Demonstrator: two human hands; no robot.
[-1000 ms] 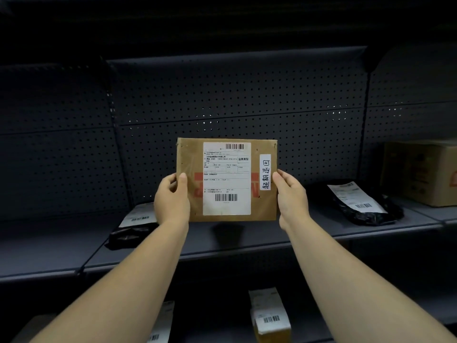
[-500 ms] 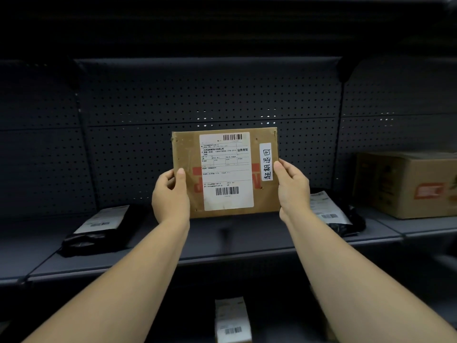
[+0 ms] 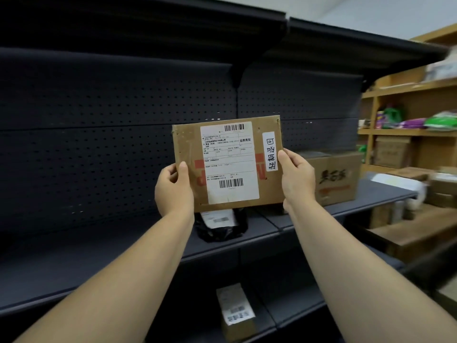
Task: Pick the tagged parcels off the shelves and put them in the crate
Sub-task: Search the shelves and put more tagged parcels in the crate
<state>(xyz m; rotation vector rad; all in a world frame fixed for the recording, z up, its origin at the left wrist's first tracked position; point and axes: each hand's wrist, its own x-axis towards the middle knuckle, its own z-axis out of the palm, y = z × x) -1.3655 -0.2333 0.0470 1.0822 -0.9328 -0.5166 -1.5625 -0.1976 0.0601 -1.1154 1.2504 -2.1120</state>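
Note:
I hold a flat brown cardboard parcel (image 3: 188, 149) upright in front of the dark shelves. It carries a white shipping label and a narrow white handwritten tag (image 3: 270, 151) on its right side. My left hand (image 3: 173, 190) grips its lower left edge, thumb on the front. My right hand (image 3: 298, 178) grips its right edge just under the tag. No crate is in view.
A black bagged parcel (image 3: 220, 225) lies on the dark shelf (image 3: 99, 246) behind the held one, a brown carton (image 3: 333, 178) to its right. A small labelled box (image 3: 235, 310) sits on the lower shelf. Wooden shelves (image 3: 405, 132) with goods stand at right.
My view has swung to the right: the shelf contents slid left and wooden shelves came into sight. The parcel stays held in both hands, slightly tilted.

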